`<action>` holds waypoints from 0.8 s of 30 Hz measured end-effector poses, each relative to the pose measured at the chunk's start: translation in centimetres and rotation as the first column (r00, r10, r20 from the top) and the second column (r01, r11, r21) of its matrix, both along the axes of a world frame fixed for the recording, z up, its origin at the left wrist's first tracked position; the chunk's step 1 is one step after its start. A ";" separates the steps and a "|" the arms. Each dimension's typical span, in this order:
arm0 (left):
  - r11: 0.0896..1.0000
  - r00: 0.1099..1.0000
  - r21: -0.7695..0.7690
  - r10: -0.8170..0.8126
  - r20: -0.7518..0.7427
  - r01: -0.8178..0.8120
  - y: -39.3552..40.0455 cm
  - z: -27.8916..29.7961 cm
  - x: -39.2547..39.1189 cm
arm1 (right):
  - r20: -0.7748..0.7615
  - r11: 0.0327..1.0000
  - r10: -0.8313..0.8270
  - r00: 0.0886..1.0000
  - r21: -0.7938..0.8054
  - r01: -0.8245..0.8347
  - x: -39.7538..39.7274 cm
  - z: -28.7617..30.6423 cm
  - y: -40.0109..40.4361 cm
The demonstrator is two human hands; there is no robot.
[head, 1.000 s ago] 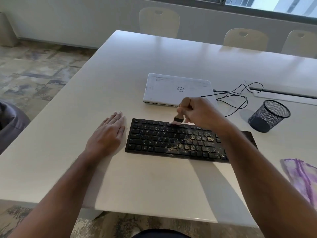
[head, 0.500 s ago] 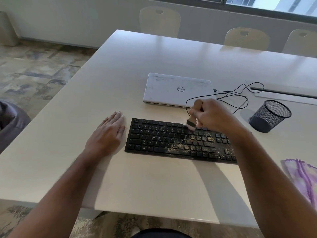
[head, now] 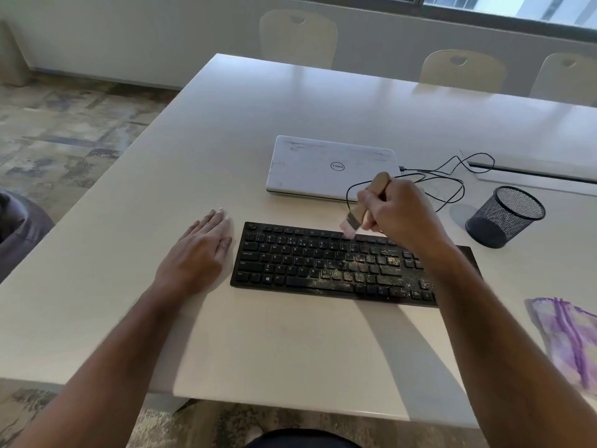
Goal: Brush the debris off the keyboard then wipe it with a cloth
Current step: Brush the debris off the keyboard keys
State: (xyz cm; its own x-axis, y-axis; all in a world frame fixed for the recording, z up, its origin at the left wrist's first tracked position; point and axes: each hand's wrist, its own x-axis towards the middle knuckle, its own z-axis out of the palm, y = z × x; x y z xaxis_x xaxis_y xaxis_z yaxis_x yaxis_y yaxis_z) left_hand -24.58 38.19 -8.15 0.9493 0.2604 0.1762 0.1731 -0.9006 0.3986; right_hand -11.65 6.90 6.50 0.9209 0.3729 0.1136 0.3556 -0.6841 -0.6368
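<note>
A black keyboard (head: 307,263) lies on the white table (head: 290,344), its right half speckled with yellowish debris (head: 365,270). My right hand (head: 400,215) grips the wooden handle of a small brush (head: 361,208), whose pale bristles touch the keyboard's top key row near the middle. My left hand (head: 200,250) rests flat on the table, fingers straight, just left of the keyboard's left edge. A white and purple cloth (head: 568,337) lies at the table's right edge. My right forearm hides the keyboard's right end.
A shut white laptop (head: 323,166) sits behind the keyboard with a black cable (head: 449,176) looping to its right. A black mesh cup (head: 507,215) stands at the right. Pale chairs (head: 297,37) line the far side of the table.
My right hand swept the brush right along the top key row, then came back slightly left and lifted the handle more upright. My left hand stayed put.
</note>
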 end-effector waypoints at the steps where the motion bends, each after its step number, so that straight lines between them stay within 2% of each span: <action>1: 1.000 1.000 0.001 0.002 0.001 -0.002 0.0 0.0 0.0 | 0.005 0.999 -0.016 1.000 0.050 0.015 0.0 -0.2 0.4; 3: 1.000 1.000 0.004 0.002 -0.001 -0.002 0.0 0.0 0.0 | 0.005 0.998 -0.022 1.000 0.051 0.021 -0.2 -1.0 1.1; 7: 1.000 1.000 0.002 0.004 -0.005 -0.004 0.0 0.0 -0.1 | -0.066 0.998 0.026 0.997 -0.061 -0.030 -0.7 -1.2 1.2; 12: 1.000 1.000 -0.004 0.004 0.000 -0.004 0.0 0.1 0.0 | 0.023 0.998 -0.064 0.998 -0.009 0.064 0.1 -0.8 1.6; 16: 1.000 1.000 0.000 0.002 0.012 -0.002 -0.1 0.0 -0.1 | -0.052 0.998 -0.020 0.998 -0.064 0.017 -0.5 -1.2 1.6; 21: 1.000 1.000 0.004 0.001 0.005 -0.001 0.0 -0.1 0.0 | 0.025 0.996 -0.085 0.996 -0.021 0.086 0.1 -1.1 1.8; 24: 1.000 1.000 -0.005 0.003 0.004 -0.003 0.0 0.0 0.0 | -0.036 0.998 -0.022 0.999 -0.064 0.020 -0.2 -1.1 1.7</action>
State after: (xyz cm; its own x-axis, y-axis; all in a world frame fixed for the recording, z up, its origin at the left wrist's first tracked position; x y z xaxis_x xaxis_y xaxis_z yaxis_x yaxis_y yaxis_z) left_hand -24.59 38.14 -8.18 0.9478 0.2643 0.1784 0.1743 -0.8980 0.4041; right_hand -11.89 8.64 5.36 0.9316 0.3591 0.0565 0.3184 -0.7309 -0.6037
